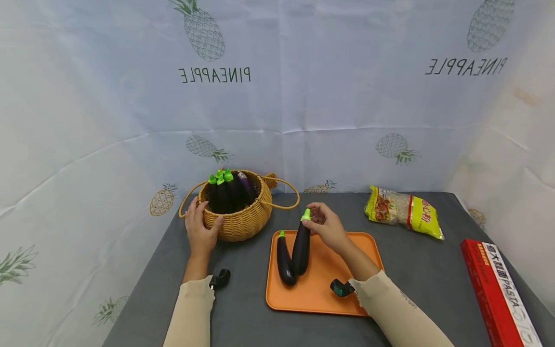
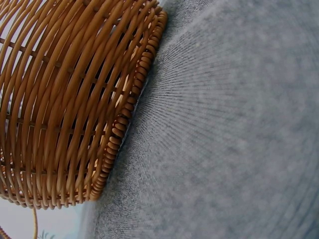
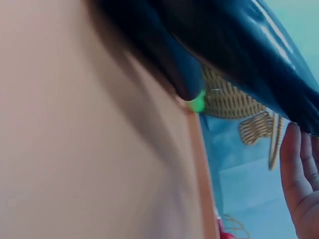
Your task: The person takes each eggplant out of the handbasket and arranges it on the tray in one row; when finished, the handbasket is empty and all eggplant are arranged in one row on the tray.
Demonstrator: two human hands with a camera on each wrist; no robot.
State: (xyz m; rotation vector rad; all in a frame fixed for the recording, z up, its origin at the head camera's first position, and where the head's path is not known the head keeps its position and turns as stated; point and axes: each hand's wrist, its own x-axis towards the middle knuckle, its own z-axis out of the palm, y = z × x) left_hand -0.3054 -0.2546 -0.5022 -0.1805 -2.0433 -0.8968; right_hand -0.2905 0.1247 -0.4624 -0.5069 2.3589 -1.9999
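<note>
My right hand (image 1: 327, 226) pinches an eggplant (image 1: 301, 250) near its bright green stem. This eggplant tilts upward over the orange tray (image 1: 338, 303), its lower end beside a second eggplant (image 1: 284, 260) lying there. In the right wrist view, fingertips (image 3: 294, 134) touch the dark glossy skin of the raised eggplant (image 3: 234, 45). At the left, my left hand (image 1: 202, 231) holds the near left side of a round wicker basket (image 1: 243, 226), fingers at the rim and thumb against the front wall. Several eggplants (image 1: 227, 195) stand inside it, green stems up.
A yellow-ended bag of dry food (image 1: 403, 212) lies at the back right of the grey table (image 1: 243, 308). Along the right edge lies a red pasta box (image 1: 498, 294). The basket's loop handles (image 1: 291, 205) stick out sideways. A pineapple-print cloth (image 1: 325, 96) hangs behind.
</note>
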